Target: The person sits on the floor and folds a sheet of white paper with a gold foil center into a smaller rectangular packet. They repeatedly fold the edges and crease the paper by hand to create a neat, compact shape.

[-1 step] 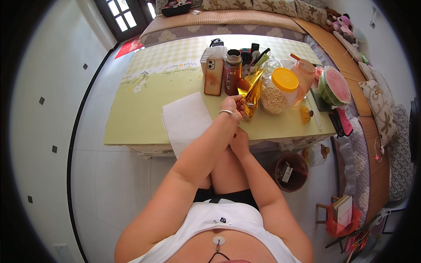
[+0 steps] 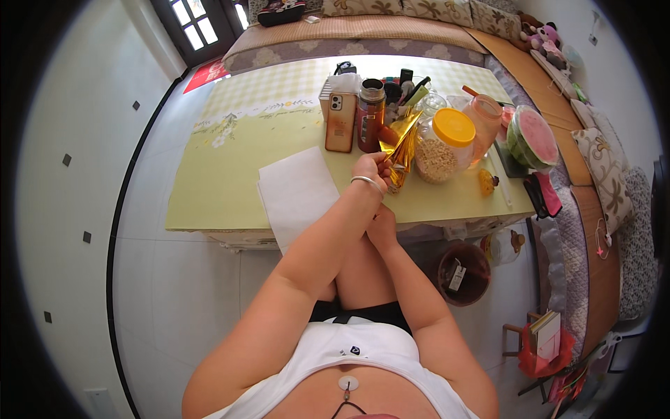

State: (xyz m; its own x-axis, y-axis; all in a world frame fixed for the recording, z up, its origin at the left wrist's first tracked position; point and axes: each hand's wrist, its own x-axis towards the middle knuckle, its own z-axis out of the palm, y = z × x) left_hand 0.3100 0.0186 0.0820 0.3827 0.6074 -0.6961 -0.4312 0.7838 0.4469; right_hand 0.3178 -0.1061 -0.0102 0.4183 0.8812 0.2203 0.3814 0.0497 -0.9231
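Observation:
My left hand (image 2: 372, 167), a bracelet at its wrist, reaches over the table and pinches a crinkled sheet of shiny gold foil (image 2: 401, 148). The foil stands up against a clear jar with a yellow lid (image 2: 452, 128), filled with small pale pieces. My right hand (image 2: 381, 225) is lower, at the table's near edge, partly behind my left wrist. Its fingers look curled, and whatever they may hold is hidden. White paper sheets (image 2: 299, 188) lie left of my left hand, hanging over the edge. Beyond the foil stand a lidless dark red flask (image 2: 371, 119) and an upright phone (image 2: 340, 124).
On the table's (image 2: 223, 188) right side are a pinkish clear jar (image 2: 483, 119), a cut watermelon (image 2: 534, 138) and a small yellow item (image 2: 486, 183). Below the edge stands a brown bin (image 2: 464, 276). A sofa (image 2: 356, 43) runs behind the table.

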